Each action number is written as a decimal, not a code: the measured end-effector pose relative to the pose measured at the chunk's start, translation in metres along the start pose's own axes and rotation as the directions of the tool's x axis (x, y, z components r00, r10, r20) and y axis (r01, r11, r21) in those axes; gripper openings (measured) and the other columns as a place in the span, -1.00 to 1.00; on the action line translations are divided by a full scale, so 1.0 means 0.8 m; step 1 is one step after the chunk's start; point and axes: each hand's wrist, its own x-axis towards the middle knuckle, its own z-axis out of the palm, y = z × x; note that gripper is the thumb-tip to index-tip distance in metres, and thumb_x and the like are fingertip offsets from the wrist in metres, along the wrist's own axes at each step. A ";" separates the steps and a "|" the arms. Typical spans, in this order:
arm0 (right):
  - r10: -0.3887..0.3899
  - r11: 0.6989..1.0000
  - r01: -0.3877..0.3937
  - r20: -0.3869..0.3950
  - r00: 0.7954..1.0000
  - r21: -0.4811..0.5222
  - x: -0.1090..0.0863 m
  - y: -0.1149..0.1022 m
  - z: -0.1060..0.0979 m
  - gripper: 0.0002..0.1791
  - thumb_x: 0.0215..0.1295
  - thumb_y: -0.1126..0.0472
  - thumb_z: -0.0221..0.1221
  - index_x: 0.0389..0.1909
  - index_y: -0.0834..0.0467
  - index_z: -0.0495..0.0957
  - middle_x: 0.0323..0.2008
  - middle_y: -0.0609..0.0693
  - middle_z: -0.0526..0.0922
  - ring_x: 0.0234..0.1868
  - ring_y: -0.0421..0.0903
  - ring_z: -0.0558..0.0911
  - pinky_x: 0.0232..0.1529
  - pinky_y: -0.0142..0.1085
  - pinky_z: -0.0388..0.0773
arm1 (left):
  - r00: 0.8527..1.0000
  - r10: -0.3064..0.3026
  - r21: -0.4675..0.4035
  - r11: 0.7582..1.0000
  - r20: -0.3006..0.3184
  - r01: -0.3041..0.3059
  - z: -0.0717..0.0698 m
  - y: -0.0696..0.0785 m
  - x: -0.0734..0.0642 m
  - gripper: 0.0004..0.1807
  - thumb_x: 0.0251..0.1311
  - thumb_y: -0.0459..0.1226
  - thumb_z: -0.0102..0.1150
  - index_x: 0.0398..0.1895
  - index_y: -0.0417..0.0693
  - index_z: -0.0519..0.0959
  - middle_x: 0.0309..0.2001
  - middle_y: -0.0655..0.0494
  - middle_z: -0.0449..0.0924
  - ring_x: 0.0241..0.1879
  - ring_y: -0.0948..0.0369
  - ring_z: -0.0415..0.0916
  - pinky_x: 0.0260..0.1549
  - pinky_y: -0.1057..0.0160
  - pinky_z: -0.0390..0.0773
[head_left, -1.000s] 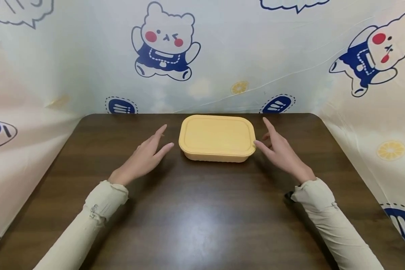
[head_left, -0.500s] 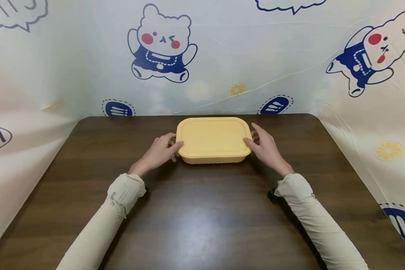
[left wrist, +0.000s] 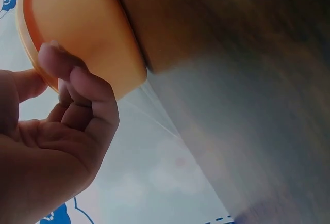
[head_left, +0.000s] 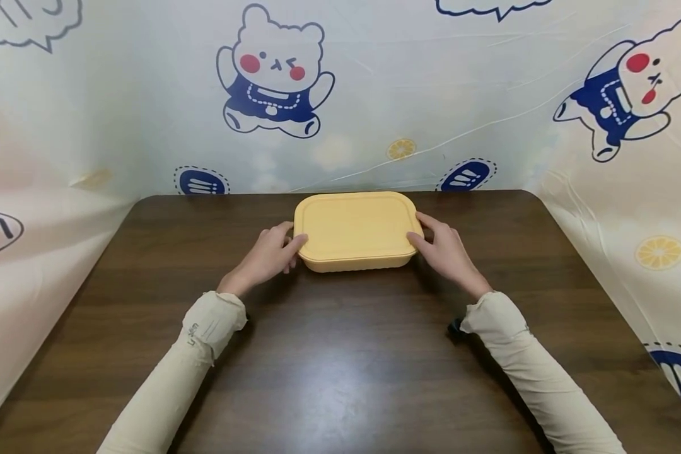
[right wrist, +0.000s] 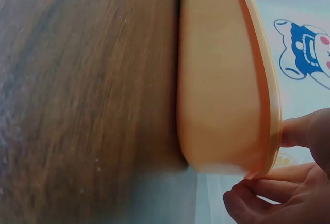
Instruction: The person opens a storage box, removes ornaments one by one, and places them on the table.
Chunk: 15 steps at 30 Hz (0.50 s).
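1. Gripping the yellow box [head_left: 359,234] by both short ends rn; a sec ago my L hand [head_left: 263,255] was completely off it, so that's the big change.
2. L hand: thumb on top of the lid [head_left: 354,217], other fingers curled in against the side below it. Proper pinch afaict.
3. R hand [head_left: 448,253]: thumb on the lid too, index finger now against the end (half a sec ago it hung just off it). Also pinching.
4. Box sits btwn my hands near the far edge of the table [head_left: 340,321], lid on. Base looks seated, but can't rule out a tiny lift tbh.
5. Meaning, imo: reaching's done, box is controlled from both ends. Smooth plastic might slip if one side pulls harder.
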 end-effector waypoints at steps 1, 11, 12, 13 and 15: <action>-0.001 1.000 0.001 -0.002 1.000 -0.008 0.000 0.000 0.000 -0.34 0.48 0.06 0.11 0.46 0.29 0.23 0.30 0.24 0.47 0.17 0.08 0.57 0.11 0.02 0.57 | 1.000 0.002 0.009 1.000 -0.003 -0.002 0.000 0.000 0.000 -0.40 0.52 -0.01 -0.06 0.39 -0.27 0.25 -0.52 -0.02 0.57 -0.61 0.08 0.51 -0.48 0.15 0.60; -0.019 0.996 0.018 -0.017 1.000 -0.086 -0.002 -0.015 -0.003 -0.30 0.45 0.12 0.11 0.48 0.34 0.16 0.34 0.29 0.40 0.18 0.14 0.54 0.14 0.03 0.54 | 0.997 0.036 0.064 0.997 -0.071 -0.031 -0.001 0.007 -0.002 -0.40 0.51 -0.06 -0.04 0.40 -0.31 0.26 -0.51 -0.06 0.55 -0.57 0.12 0.45 -0.57 0.20 0.49; -0.025 0.995 0.022 -0.028 0.999 -0.094 -0.003 -0.018 -0.004 -0.29 0.44 0.13 0.13 0.48 0.34 0.16 0.34 0.30 0.40 0.21 0.16 0.52 0.16 0.04 0.52 | 0.995 0.045 0.080 0.996 -0.087 -0.038 0.000 0.009 -0.003 -0.40 0.51 -0.08 -0.03 0.40 -0.33 0.26 -0.52 -0.06 0.54 -0.58 0.13 0.44 -0.58 0.20 0.47; -0.029 0.995 0.026 -0.038 0.999 -0.096 -0.003 -0.021 -0.005 -0.29 0.43 0.14 0.14 0.48 0.34 0.16 0.34 0.30 0.40 0.23 0.17 0.51 0.17 0.05 0.51 | 0.993 0.054 0.093 0.995 -0.104 -0.044 0.000 0.011 -0.004 -0.41 0.50 -0.09 -0.03 0.38 -0.34 0.26 -0.52 -0.06 0.52 -0.59 0.13 0.43 -0.59 0.21 0.46; -0.043 0.996 0.038 -0.057 0.997 -0.083 -0.004 -0.027 -0.008 -0.27 0.41 0.18 0.17 0.48 0.34 0.15 0.35 0.31 0.38 0.28 0.17 0.49 0.20 0.06 0.49 | 0.988 0.066 0.118 0.992 -0.142 -0.049 0.000 0.016 -0.006 -0.43 0.49 -0.11 -0.02 0.36 -0.35 0.28 -0.54 -0.03 0.47 -0.61 0.15 0.40 -0.62 0.22 0.44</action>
